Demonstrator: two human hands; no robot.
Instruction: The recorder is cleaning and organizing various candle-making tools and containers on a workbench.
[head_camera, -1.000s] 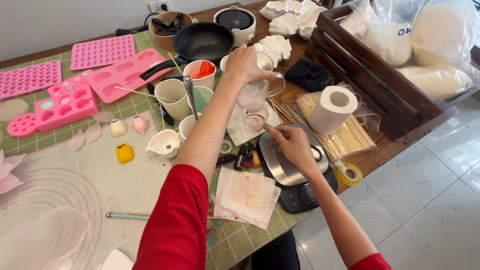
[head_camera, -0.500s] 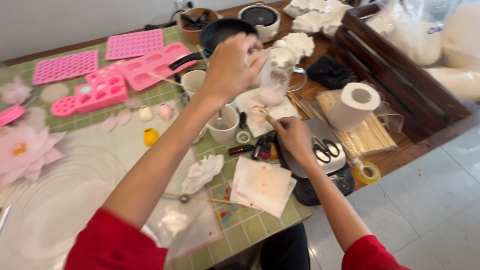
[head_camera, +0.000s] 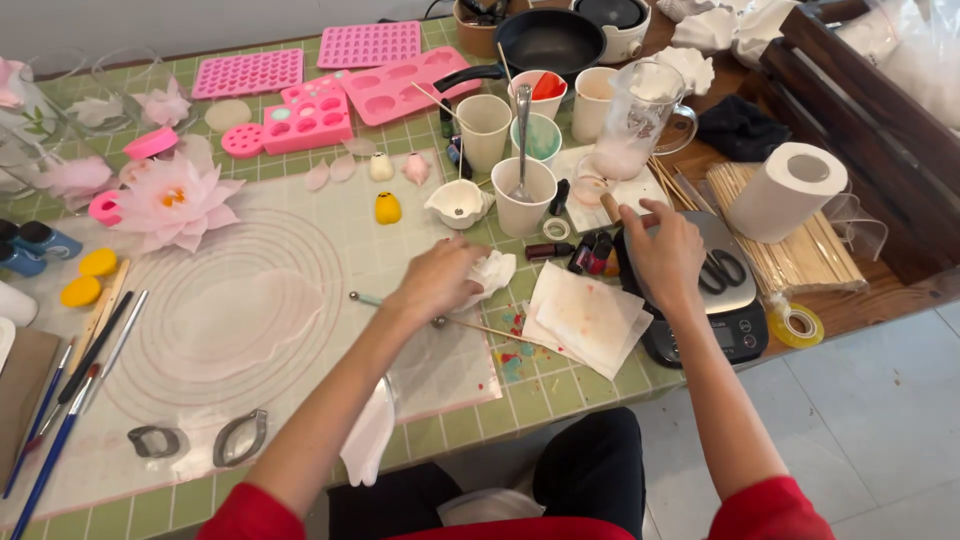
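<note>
1. The left hand (head_camera: 437, 280) is seen laid palm-down on the mat, its fingers curled onto a crumpled white tissue (head_camera: 492, 270); the tissue appears pinched at its near edge, the grip being partly hidden by the knuckles.
2. The tissue lies on the clear work mat (head_camera: 200, 330), just left of a stack of stained paper sheets (head_camera: 585, 318) and near paint flecks on the green tablecloth (head_camera: 540, 390). It is probably kept there for wiping.
3. The right hand (head_camera: 662, 252) is rested on the steel plate of a kitchen scale (head_camera: 712, 300), fingers spread and loose, nothing gripped. Its fingertips lie close to a few small dark bottles (head_camera: 590, 252) beside the scale, but contact cannot be confirmed.
4. Scissors (head_camera: 722, 270) are lying on the scale plate, just right of that hand.
5. A ball-tipped tool (head_camera: 362, 298) and a thin wooden stick (head_camera: 490, 328) lie under and beside the left hand, within easy reach.
6. A paper cup holding a spoon (head_camera: 524, 190) stands upright behind the tissue; other cups, a glass mug (head_camera: 640, 115) and a small white bowl (head_camera: 458, 202) are grouped about it.
7. Pink silicone moulds (head_camera: 310, 115) are set back from the working area, a pale pink flower (head_camera: 175, 200) at far left, and a paper roll (head_camera: 790, 190) with a bundle of skewers (head_camera: 790, 250) at right.
</note>
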